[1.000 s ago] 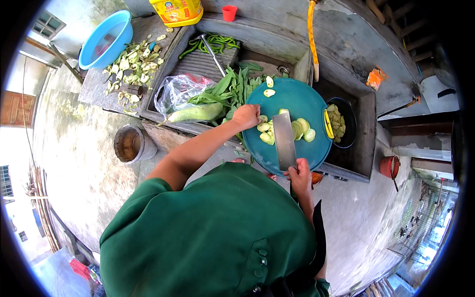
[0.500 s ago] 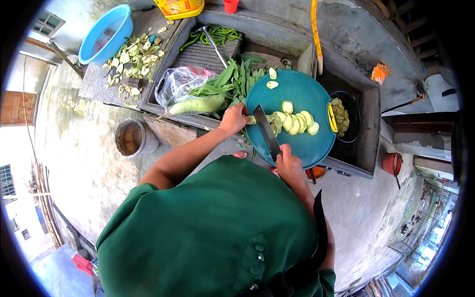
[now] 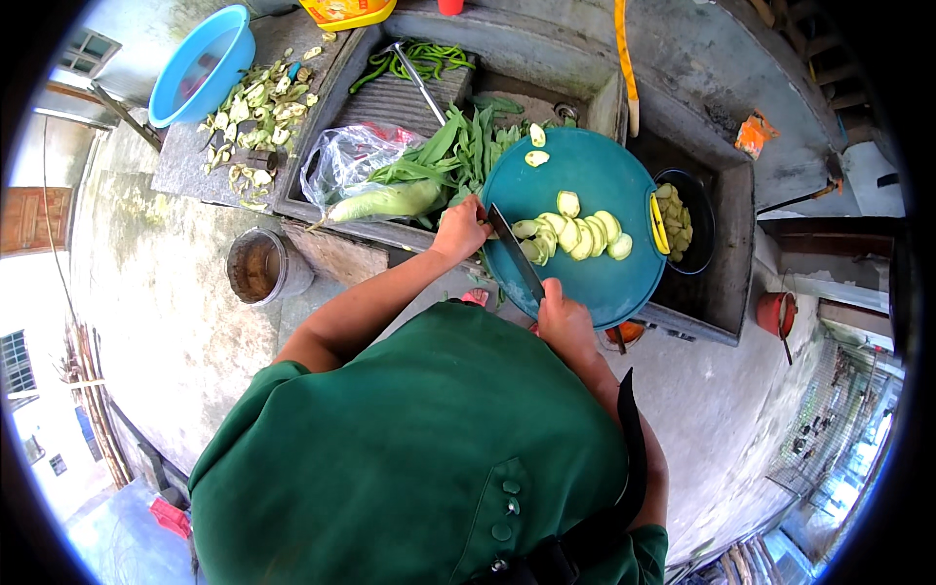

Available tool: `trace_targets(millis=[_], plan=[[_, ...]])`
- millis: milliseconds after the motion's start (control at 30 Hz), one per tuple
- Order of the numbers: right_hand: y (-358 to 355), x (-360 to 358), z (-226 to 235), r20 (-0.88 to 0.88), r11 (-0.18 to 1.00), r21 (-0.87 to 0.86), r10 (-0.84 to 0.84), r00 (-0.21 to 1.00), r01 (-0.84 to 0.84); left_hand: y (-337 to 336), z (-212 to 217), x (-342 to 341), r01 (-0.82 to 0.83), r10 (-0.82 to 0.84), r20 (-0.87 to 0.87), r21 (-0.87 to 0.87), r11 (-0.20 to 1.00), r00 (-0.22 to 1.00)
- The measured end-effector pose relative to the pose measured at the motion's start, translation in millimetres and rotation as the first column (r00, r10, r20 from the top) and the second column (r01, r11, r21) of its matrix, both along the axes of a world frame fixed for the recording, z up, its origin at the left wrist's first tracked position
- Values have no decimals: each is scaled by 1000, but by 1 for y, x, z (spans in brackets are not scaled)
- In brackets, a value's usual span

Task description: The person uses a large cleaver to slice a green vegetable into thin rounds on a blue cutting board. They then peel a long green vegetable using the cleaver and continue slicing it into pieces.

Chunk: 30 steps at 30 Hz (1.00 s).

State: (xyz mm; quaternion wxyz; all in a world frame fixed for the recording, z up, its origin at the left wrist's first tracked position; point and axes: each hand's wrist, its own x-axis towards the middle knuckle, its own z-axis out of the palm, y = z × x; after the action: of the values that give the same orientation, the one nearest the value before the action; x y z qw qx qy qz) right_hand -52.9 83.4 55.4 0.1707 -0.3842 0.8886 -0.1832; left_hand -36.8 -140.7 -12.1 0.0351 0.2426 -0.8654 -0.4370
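My right hand [image 3: 561,317] grips the handle of a cleaver [image 3: 517,253] whose blade lies edge-down across the left side of a round teal cutting board [image 3: 595,175]. My left hand [image 3: 458,229] rests at the board's left edge, fingers curled near the blade tip, touching the pale green slices [image 3: 575,234] lined up in the board's middle. Two loose slices [image 3: 535,146] lie near the board's top. A whole pale green stalk [image 3: 385,203] lies just left of my left hand.
Leafy greens [image 3: 458,146] and a plastic bag [image 3: 351,161] sit in the stone sink [image 3: 585,49]. A black bowl of cut pieces [image 3: 682,219] is right of the board. Peelings [image 3: 253,107], a blue basin [image 3: 200,63] and a metal bucket [image 3: 258,265] lie to the left.
The cleaver has swung from lying over the slices to the board's left side, blade on edge. My left hand slid down to the board's left edge; the slices now lie in a row.
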Motion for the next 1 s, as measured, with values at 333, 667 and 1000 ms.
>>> trace_targets(millis=[333,667,1000], plan=[[5,10,4,-10,996,48,79,997,-79,14,-2,6,-98,101,-7,165,981,995],[-1,10,4,-9,987,129,102,995,-100,17,-1,6,-87,93,-27,168,982,995],[-5,-6,4,140,985,174,-8,990,-16,10,8,9,-294,201,216,770,567,955]])
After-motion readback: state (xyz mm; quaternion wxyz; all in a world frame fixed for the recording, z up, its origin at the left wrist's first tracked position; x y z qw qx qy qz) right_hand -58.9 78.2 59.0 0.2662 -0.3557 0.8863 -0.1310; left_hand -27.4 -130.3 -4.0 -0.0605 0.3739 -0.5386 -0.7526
